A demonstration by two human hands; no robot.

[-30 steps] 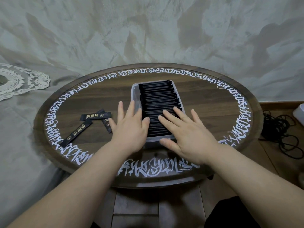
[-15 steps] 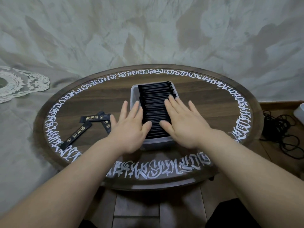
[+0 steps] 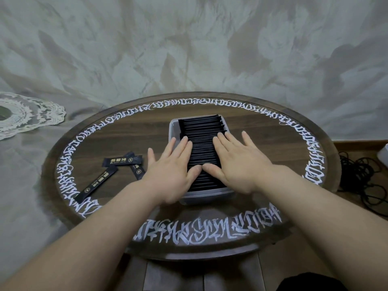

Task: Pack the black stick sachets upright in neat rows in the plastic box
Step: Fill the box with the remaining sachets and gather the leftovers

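Note:
A clear plastic box [image 3: 173,131] stands in the middle of the round wooden table [image 3: 273,156], filled with a row of upright black stick sachets [image 3: 201,131]. Both hands lie flat on top of the sachets, fingers straight. My left hand [image 3: 170,166] covers the box's left side and rim. My right hand [image 3: 237,160] covers the right side. The thumbs nearly meet over the near half of the row. Three loose black sachets lie on the table to the left: one flat [image 3: 121,161], one long and angled [image 3: 97,183], one partly hidden by my left hand [image 3: 137,171].
The table's rim carries white calligraphy [image 3: 199,227]. A lace doily [image 3: 23,112] lies on the grey cloth at far left. A tangle of black cable [image 3: 363,175] sits on the floor at right, with a white object at the right edge.
Both hands have slid away from me along the tops of the sachets, from the near end toward the middle of the box, and moved closer together. The loose sachets have not moved.

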